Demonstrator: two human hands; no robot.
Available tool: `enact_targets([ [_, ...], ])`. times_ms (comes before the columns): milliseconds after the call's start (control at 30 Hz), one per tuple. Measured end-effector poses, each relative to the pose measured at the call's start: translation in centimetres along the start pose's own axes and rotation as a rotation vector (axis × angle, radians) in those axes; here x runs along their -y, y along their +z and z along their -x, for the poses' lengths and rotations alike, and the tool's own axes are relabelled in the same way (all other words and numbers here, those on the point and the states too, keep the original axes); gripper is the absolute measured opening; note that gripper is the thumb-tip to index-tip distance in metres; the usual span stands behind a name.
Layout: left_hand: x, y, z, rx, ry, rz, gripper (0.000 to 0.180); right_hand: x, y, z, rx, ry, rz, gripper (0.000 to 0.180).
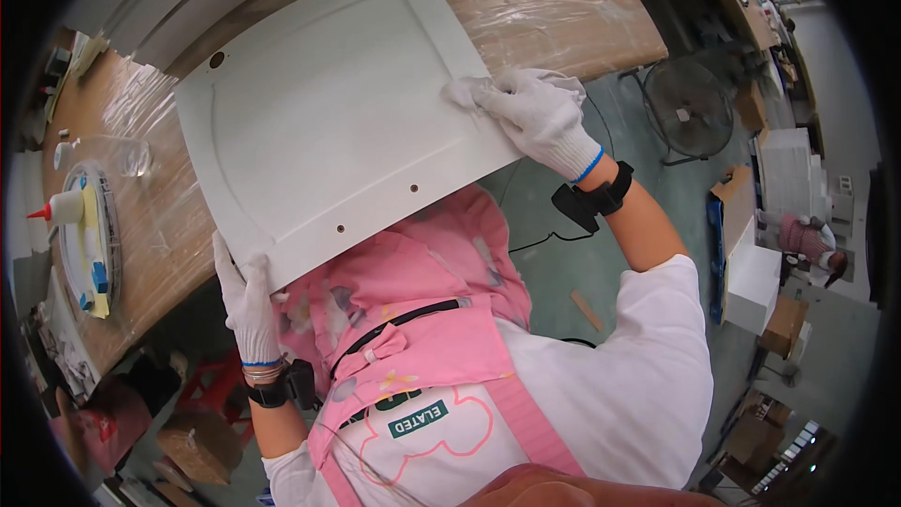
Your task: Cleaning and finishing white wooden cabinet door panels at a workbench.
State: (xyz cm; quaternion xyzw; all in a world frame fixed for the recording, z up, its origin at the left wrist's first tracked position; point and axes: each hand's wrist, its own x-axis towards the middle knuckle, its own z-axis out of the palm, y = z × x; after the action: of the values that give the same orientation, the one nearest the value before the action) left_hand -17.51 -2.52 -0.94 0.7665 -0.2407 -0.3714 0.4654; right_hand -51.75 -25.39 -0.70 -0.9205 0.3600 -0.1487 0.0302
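A white cabinet door panel (324,117) with a recessed centre and several small holes lies on the workbench, its near edge overhanging toward me. My left hand (246,296), in a white knit glove, grips the panel's near left corner. My right hand (537,115), also gloved, presses a white cloth (466,91) against the panel's right edge. Both wrists wear black bands. I wear a pink apron over a white shirt.
The wooden workbench (554,9) is covered in clear plastic film. At the left stand a white squeeze bottle with a red tip (58,209) and a round plate (89,244). A floor fan (688,111), cardboard boxes (751,272) and another person (812,242) are at the right.
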Motion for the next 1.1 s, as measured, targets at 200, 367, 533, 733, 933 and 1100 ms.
enact_targets([
  [200,-0.1,0.0,0.1,-0.03,-0.016,-0.065,0.069,0.6,-0.7,0.9,0.066,-0.055,0.007,0.019],
  [367,0.5,0.0,-0.2,-0.027,0.007,-0.053,0.068,1.3,-1.2,1.1,0.154,-0.015,-0.108,0.017],
  [533,0.4,-0.4,-0.3,-0.015,-0.035,-0.045,0.066,-1.3,-2.9,2.1,0.34,0.143,-0.506,0.025],
  [733,0.3,-0.1,-0.2,-0.027,-0.054,-0.072,0.066,-2.3,-4.8,1.9,0.1,0.855,-1.13,0.024],
  [933,0.4,0.0,-0.4,-0.035,-0.029,-0.086,0.068,4.4,-1.7,2.9,0.211,0.169,-0.289,0.017],
  [1100,0.1,-0.1,-0.1,-0.055,-0.007,-0.089,0.069,6.9,-4.8,2.0,0.757,0.382,-0.804,0.02],
])
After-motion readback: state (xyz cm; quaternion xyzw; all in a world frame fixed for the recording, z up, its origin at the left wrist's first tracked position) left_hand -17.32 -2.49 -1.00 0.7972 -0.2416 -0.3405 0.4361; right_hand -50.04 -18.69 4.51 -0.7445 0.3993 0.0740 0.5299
